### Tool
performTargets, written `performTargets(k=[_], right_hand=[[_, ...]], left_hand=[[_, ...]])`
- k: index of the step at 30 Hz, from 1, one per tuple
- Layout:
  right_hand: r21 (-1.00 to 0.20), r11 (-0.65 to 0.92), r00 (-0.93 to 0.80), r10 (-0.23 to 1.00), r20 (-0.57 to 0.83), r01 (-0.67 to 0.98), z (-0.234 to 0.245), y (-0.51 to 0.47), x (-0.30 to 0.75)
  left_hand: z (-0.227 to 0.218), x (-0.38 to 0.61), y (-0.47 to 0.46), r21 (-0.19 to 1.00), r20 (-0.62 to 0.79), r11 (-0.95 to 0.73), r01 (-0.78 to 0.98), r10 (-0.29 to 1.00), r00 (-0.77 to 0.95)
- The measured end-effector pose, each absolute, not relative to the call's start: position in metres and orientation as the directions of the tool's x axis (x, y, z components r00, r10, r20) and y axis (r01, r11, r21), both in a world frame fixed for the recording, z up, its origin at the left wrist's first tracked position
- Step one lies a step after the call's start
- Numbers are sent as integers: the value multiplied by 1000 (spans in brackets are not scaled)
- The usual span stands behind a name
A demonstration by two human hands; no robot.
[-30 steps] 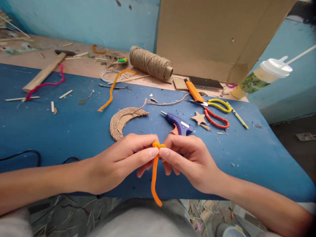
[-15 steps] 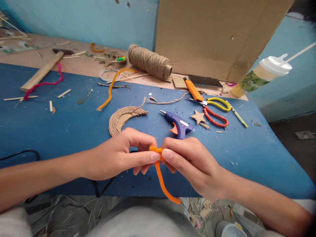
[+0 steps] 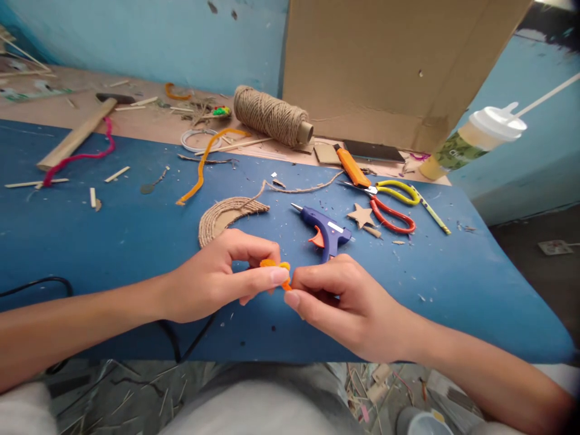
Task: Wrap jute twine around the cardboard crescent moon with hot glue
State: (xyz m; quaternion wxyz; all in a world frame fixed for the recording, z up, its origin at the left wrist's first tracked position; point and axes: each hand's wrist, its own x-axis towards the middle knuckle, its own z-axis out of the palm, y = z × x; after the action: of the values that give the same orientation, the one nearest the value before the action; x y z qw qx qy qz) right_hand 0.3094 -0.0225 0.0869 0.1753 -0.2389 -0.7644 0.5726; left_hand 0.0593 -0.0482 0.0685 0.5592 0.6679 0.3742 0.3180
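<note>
Right at the fingers (image 3: 273, 276) we find both sets pinched shut on a little orange pipe cleaner (image 3: 275, 266), coiled into a tight bundle and held just above the near edge of the table (image 3: 90, 229). The left hand (image 3: 212, 281) clamps it between thumb and forefinger, while the right hand (image 3: 344, 302) nips the lower end from the other side, fingertips almost touching. How much of the piece hides inside the right hand we can't tell. Here's the risk as we judge it: the bundle is small and springy, so a loose pinch could let the coil unwind or pop free. With the hands this close to the edge, it would drop to the littered floor below. A black cable (image 3: 181, 338) runs under the left wrist too, and could snag. Moving outward, a blue glue gun (image 3: 324, 226) lies just beyond the right hand, nozzle pointing away to the left. A twine-wrapped crescent (image 3: 222, 214) sits just beyond the left. Further out come a cardboard star (image 3: 361, 215), scissors (image 3: 392, 208), an orange knife (image 3: 351, 166) and a spool of twine (image 3: 272, 115). A second pipe cleaner (image 3: 203, 163) and a pink pipe cleaner (image 3: 86, 154) lie off to the left. The surface is blue, dusted with scraps and splinters, and a big cardboard sheet (image 3: 385, 60) and a lidded cup (image 3: 475, 139) stand against a pale blue wall (image 3: 158, 36).
</note>
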Motion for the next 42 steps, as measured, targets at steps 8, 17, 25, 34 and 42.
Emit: performTargets(k=[8, 17, 25, 34, 42], right_hand=[[-971, 212, -805, 593, 37, 111, 81, -27, 310], [-997, 53, -708, 706, -5, 60, 84, -31, 307], [-958, 269, -628, 764, 148, 102, 83, -33, 304], [-945, 305, -616, 769, 171, 118, 82, -28, 302], [-962, 247, -618, 776, 124, 116, 84, -27, 299]], left_hand=[[64, 58, -48, 958, 135, -258, 126, 792, 595], [66, 64, -59, 965, 123, -231, 125, 817, 564], [64, 68, -61, 899, 239, -379, 218, 844, 480], [64, 70, -59, 982, 112, -176, 63, 823, 556], [66, 64, -61, 994, -85, 105, 10, 747, 660]])
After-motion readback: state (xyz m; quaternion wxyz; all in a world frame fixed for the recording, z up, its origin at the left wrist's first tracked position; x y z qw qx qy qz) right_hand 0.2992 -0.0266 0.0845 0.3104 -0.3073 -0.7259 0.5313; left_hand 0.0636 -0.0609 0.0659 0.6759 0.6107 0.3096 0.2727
